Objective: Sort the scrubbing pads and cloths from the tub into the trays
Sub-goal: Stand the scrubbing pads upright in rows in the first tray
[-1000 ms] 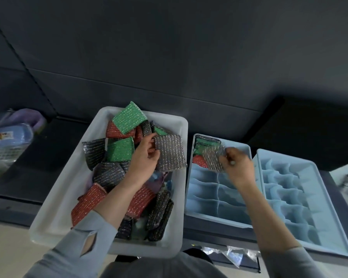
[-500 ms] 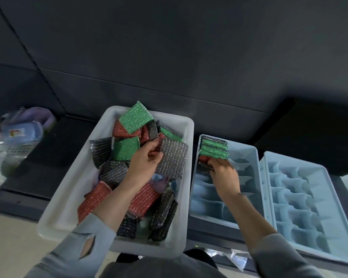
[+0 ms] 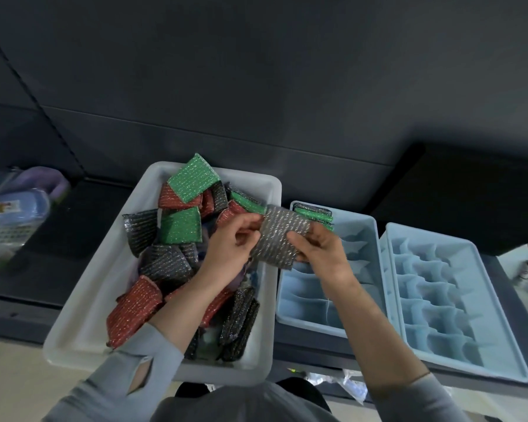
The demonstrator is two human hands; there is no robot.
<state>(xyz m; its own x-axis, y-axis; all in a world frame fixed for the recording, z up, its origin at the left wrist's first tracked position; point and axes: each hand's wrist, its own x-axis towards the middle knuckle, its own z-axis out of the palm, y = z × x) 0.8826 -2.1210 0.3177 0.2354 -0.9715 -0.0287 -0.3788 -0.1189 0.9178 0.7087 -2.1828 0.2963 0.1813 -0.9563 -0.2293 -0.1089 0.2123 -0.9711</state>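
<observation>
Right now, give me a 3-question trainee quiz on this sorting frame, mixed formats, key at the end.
1. True or false: the silver pad lies flat in the white tub.
2. Which hands hold the silver pad? A) left hand only B) right hand only C) both
3. Fill in: the sorted pads stand in the far end of the ___ blue tray.

Key
1. False: it is held above the tub's right rim.
2. C
3. Nearer; the farther blue tray shows no pads.

Dim, cool light falls on my work; upper frame sinks into shadow, edges bend wide-angle, left and right margins blur.
</observation>
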